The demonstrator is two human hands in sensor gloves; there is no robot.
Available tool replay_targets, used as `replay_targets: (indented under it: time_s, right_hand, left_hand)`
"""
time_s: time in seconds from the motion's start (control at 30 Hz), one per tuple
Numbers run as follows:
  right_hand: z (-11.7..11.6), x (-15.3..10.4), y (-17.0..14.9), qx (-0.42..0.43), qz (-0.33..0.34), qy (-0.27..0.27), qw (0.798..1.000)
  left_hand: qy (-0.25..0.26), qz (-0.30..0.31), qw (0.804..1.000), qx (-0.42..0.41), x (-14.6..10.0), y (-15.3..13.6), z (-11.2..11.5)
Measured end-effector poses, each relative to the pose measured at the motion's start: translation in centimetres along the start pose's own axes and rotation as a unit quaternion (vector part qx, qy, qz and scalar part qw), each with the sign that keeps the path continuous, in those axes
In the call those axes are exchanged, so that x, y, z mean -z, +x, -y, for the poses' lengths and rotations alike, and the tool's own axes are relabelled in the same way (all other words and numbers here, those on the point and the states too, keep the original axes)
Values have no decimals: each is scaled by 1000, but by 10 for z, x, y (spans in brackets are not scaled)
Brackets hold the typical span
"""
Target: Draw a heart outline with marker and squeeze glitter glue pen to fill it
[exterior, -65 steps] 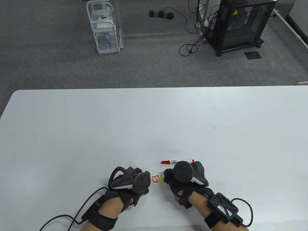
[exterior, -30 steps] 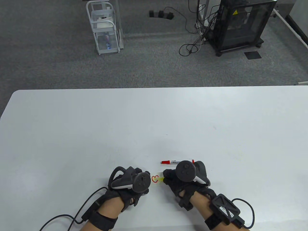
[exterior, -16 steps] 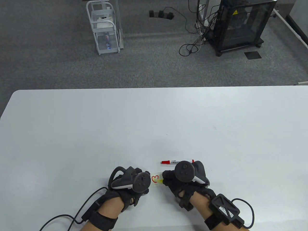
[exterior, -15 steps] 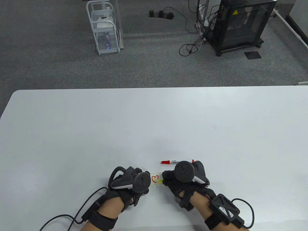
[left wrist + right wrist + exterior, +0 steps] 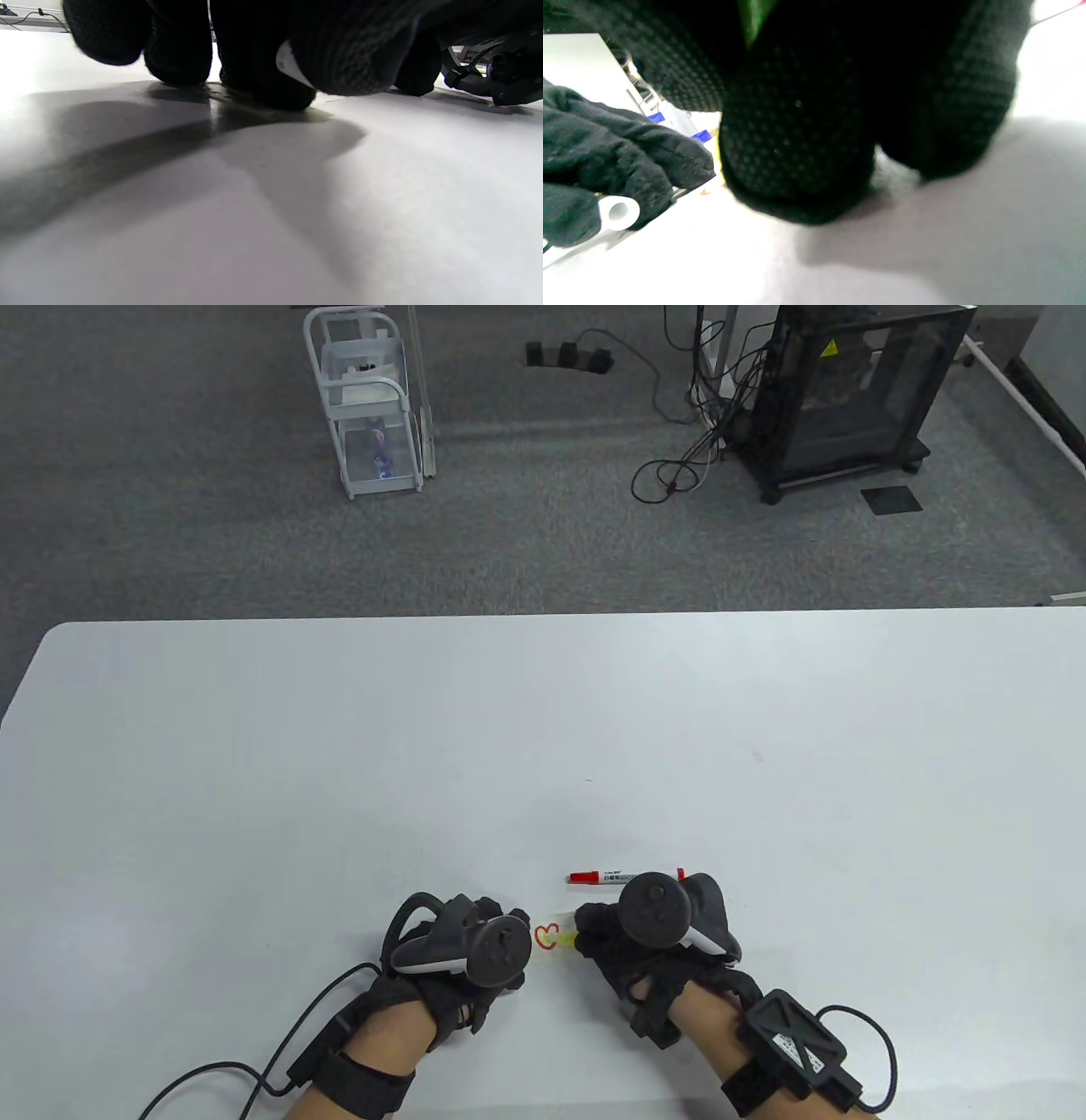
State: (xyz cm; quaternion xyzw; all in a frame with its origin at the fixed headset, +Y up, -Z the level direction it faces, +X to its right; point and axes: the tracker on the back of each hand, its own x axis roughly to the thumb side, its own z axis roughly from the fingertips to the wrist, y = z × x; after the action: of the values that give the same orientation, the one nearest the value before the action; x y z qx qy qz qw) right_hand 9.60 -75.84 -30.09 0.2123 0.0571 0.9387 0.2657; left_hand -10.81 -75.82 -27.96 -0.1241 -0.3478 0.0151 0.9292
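Since the frame two seconds back we see almost nothing shifted: the right hand point(image 5: 632, 950) has edged a touch to the right, and the left hand point(image 5: 462, 954) has stayed put.

In the table view we count two hands, one red heart outline point(image 5: 547, 937) and one red-capped marker point(image 5: 626, 875) on the white table point(image 5: 339, 780). The heart sits between the hands at the near edge; the marker lies flat just beyond the right hand. The yellow tip of one glitter glue pen point(image 5: 567, 938) pokes from the right hand's curled fingers, touching the heart's right side.

In the left wrist view, the left fingers point(image 5: 178, 46) curl down onto the table, pinching a small white cap point(image 5: 290, 67).

In the right wrist view, the right fingers point(image 5: 797, 127) are wrapped tight around the pen, a green sliver at top; the left hand with the white cap shows at left.
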Motion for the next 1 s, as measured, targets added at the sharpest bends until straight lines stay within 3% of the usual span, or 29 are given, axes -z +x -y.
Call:
replay_targets:
  time_s: [0.2,0.33,0.5,0.63,0.8,1.0]
  right_hand:
    - [0,1,3,-12,14,20,1000]
    - [-1,1,-1,-1,2,2,1000]
    - [-2,1,2,-10,15,22,1000]
    - [-2,0,0,-3,4,0,1000]
    - [-2,0,2,-8,19,27,999]
    - [-1,0,0,-3,13,16,1000]
  left_hand:
    - [-2,-4,1000,2,0,0,0]
    - [-3,-5,1000,1,0,0,0]
    - [-3,-6,1000,-1,0,0,0]
    - [-3,-6,1000,-2,0,0,0]
    - [-4,-6,1000,-2,0,0,0]
    - [-4,-6,1000,-2,0,0,0]
